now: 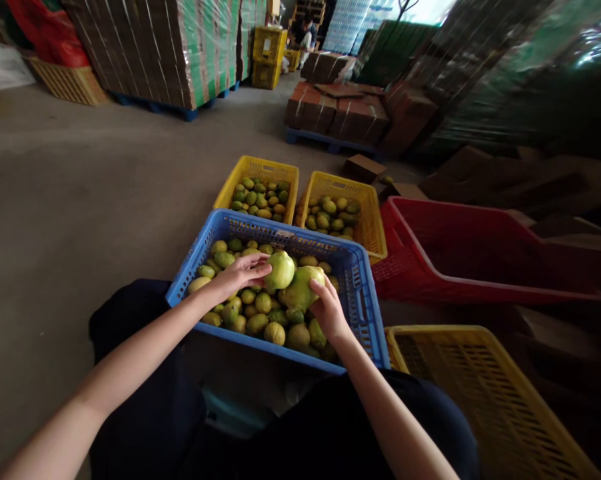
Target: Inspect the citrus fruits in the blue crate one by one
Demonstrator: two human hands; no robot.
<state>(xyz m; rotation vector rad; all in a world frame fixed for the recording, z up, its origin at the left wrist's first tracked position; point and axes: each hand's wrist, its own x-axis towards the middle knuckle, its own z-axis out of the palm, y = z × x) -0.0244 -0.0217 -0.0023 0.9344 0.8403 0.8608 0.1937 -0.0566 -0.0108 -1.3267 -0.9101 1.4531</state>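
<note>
My left hand (246, 272) grips a pale green lemon (280, 270) between thumb and fingers. In my right hand (329, 308) is another yellow-green lemon (300, 288), with the thumb across its near side. The two lemons are held close together, above a blue crate (275, 348) in front of my knees. Many green and yellow lemons (274, 333) lie loose inside that crate. Part of the pile is hidden under my hands and the held fruit.
Two yellow crates (256, 161) (378, 220) with lemons stand beyond the blue one. To the right are a red crate (420, 263) and another yellow crate (445, 330). Cardboard boxes on a blue pallet (330, 142) and wrapped stacks (190, 60) stand farther back. A person (306, 33) is in the far background.
</note>
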